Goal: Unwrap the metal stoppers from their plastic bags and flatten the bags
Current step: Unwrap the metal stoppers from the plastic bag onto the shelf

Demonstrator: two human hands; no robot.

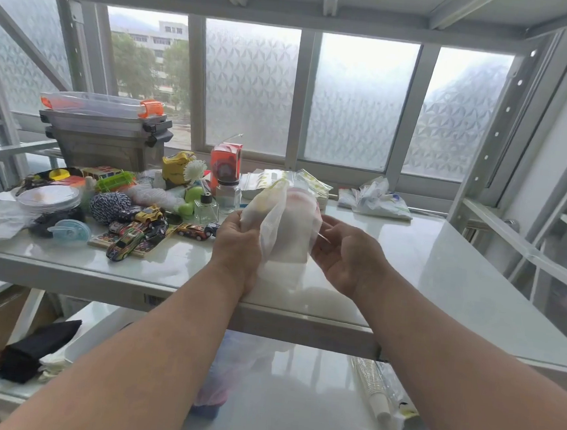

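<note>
I hold a translucent white plastic bag (289, 229) upright above the white shelf top (424, 260), between both hands. My left hand (237, 241) grips its left edge near the top, fingers curled on the plastic. On the bag's right side is my right hand (347, 253), palm toward me and thumb against the bag. Blurred pinkish and yellow shapes show through the plastic. No metal stopper is clearly visible.
Toy cars (127, 241), twine balls (108, 206), small glass bottles (228, 193), an orange box (225, 164) and stacked bins (105, 133) crowd the shelf's left. Flat plastic bags (298, 178) lie behind my hands, with crumpled ones (375, 198) at back right. The lower shelf carries paper cups (372, 384).
</note>
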